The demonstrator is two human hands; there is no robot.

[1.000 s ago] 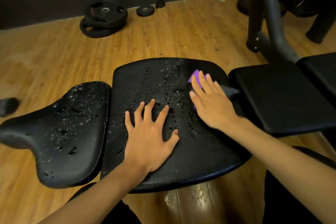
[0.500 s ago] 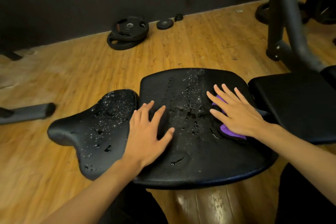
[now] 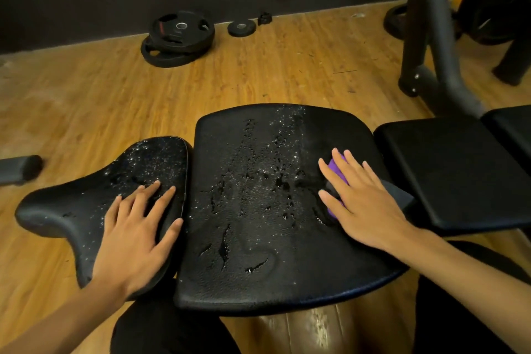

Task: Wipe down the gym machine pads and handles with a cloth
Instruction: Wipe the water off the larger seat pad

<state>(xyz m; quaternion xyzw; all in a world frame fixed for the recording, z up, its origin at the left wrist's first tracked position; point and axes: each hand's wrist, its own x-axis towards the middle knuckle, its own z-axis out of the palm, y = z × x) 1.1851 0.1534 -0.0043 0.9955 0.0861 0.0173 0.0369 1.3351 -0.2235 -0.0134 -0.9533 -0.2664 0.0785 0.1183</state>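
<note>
Where the wooden floor [image 3: 71, 100] runs out at the far left edge, we see the grey end of a padded bar [image 3: 20, 169] lying on it. Next comes the saddle-shaped pad [image 3: 63, 210], black and speckled with water drops. Our left hand [image 3: 135, 238] rests on its right part, palm down, fingers straight and a little spread, holding nothing; the thumb reaches to the gap beside the next pad. Behind, near the dark wall, a stack of weight plates [image 3: 179, 37] lies on the floor, with a small plate [image 3: 242, 28] just to its right.

In the centre sits the wide middle pad [image 3: 258, 276], just beside the saddle-shaped one. Its left and central parts carry beads and streaks of water, while the strip at its right side looks matte and dry. On that strip lies the cloth [image 3: 335, 167], purple where it peeks out past the fingers and by the thumb, with a grey corner showing to the right of the hand. Our right hand [image 3: 365, 204] presses it flat against the pad, fingers straight and close together, not curled round it.

Further right is the rectangular pad [image 3: 459, 169], its surface matte, and behind it the dark frame [image 3: 439, 46] of the machine rises from the floor.
</note>
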